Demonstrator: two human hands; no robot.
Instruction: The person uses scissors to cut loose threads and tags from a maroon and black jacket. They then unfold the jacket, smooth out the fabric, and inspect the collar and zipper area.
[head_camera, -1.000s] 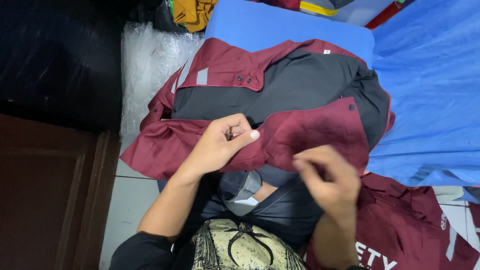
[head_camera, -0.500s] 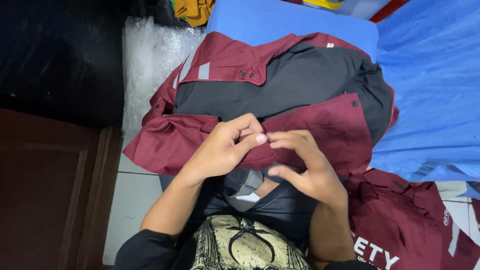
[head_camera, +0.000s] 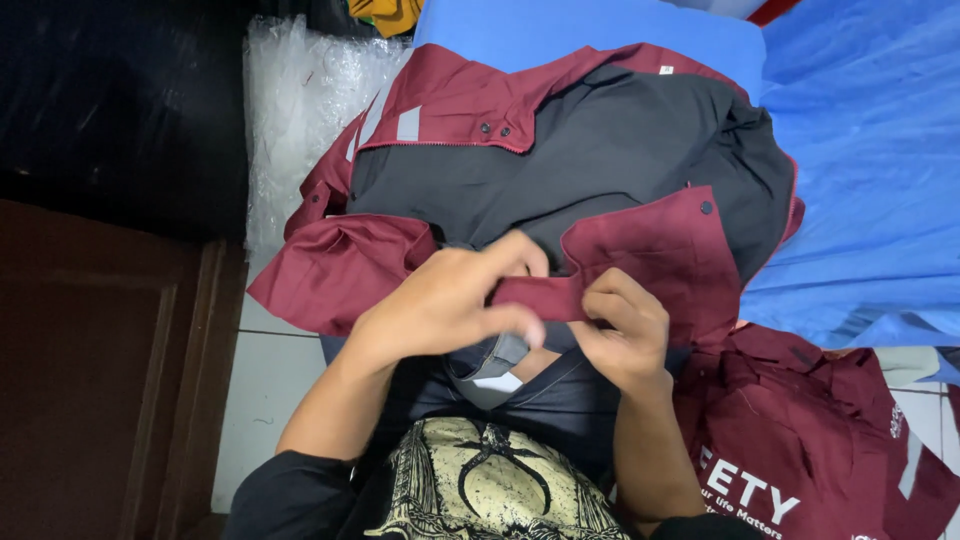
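Observation:
A maroon and dark grey work jacket (head_camera: 560, 170) lies spread open in front of me, its grey lining up. My left hand (head_camera: 445, 300) and my right hand (head_camera: 620, 325) both pinch a narrow maroon strap or cuff (head_camera: 540, 298) of that jacket near its lower edge. The left fingers curl over the strap's left end, and the right hand grips its right end. A maroon flap with a dark snap button (head_camera: 706, 208) sits just above my right hand.
A second maroon garment (head_camera: 810, 440) with white lettering lies at lower right. Blue fabric (head_camera: 870, 180) covers the right side, clear bubble wrap (head_camera: 295, 120) lies upper left, a dark wooden panel (head_camera: 100, 370) is at left, and white floor tiles (head_camera: 265, 380) show below.
My right hand rose from below the jacket edge to meet the left hand. Both now grip the maroon strap, pulled flat between them.

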